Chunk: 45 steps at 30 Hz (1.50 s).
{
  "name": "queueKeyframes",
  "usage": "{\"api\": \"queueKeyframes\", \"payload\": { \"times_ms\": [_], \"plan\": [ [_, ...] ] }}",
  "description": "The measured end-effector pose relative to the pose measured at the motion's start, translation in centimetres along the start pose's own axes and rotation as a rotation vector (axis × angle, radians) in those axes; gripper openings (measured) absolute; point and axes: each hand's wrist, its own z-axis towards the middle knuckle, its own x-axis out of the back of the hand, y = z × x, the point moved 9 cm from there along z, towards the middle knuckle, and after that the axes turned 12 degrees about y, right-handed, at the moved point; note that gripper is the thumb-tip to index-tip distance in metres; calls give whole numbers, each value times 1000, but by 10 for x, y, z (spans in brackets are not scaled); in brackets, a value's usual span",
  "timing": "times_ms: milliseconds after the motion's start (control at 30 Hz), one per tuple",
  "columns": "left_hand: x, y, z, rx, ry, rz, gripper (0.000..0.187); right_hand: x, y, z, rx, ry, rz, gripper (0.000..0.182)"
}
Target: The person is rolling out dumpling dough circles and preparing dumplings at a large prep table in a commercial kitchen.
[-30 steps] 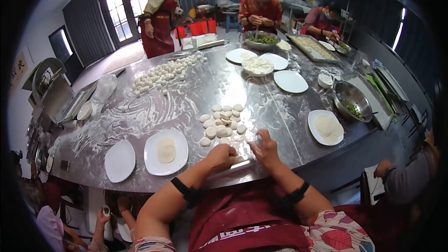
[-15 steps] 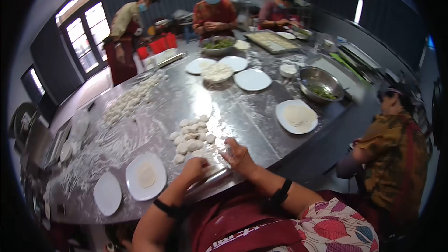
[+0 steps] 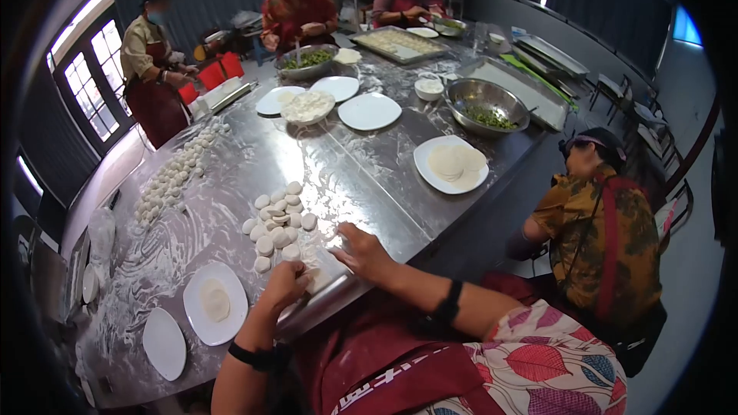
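At the near edge of the steel table, my left hand (image 3: 286,284) is closed, its fingertips at a thin, pale dough wrapper (image 3: 314,280) lying on the metal. My right hand (image 3: 367,257) is just to the right, its fingers curved and the thumb below them. A small greyish-white thing shows between that thumb and the fingers, too blurred to name. Just beyond my left hand lies a loose pile of round, flattened dough pieces (image 3: 278,223). On the left, a square white plate (image 3: 201,327) holds a flat dough wrapper (image 3: 215,300).
Another white plate (image 3: 164,344) stands at the left. A plate of stacked wrappers (image 3: 455,165) and a steel bowl (image 3: 461,107) with green filling are at the right. Many small dough pieces (image 3: 171,184) lie far left. A co-worker (image 3: 592,223) sits at right; others work across the table.
The view has shifted, so the table and my hands appear further left. The pale wrapper beside my left hand shows more plainly. The far-left co-worker has straightened up.
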Motion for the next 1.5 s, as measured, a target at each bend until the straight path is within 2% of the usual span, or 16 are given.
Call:
{"api": "queueKeyframes", "payload": {
  "times_ms": [100,200,333,400,500,600,700,767,900,933,1000,1133,1233,1300,1400,1500],
  "plan": [
    [1,-14,-15,254,-8,-279,20,9,-4,-3,-52,-33,23,41],
    [8,12,-7,13,25,62,22,-13,0,20,-32,-16,37,38],
    [2,5,15,-19,99,9,26,-44,11,35,-38,-60,88,36],
    [-5,5,10,7,-46,12,25,-27,8,23,-42,-41,49,36],
    [0,-5,1,-11,40,30,23,14,-17,-4,87,17,-78,40],
    [0,-9,-7,45,-17,-28,21,4,9,-11,-210,-82,42,38],
    [3,1,-1,-38,50,43,24,-27,7,24,-75,-75,-6,35],
    [0,1,7,12,60,35,24,-42,14,31,-131,-109,59,33],
    [-1,5,3,-21,15,70,24,-9,-4,14,14,-39,-49,35],
    [-4,2,0,-59,9,105,23,4,-10,5,-8,-39,-32,37],
    [1,-7,0,-24,46,58,22,12,6,-20,-323,-143,71,39],
    [3,5,-8,-30,11,85,20,-6,-6,13,-3,-38,-10,38],
    [1,5,7,-15,112,62,22,-35,13,27,-87,-88,30,36],
    [-4,8,4,1,39,31,23,-37,11,29,-52,-70,10,37],
    [-6,6,3,-5,16,84,25,2,-8,6,-10,-36,-31,37],
    [-1,-8,-2,-1,47,39,25,12,9,-25,-392,-179,68,38]
  ]
}}
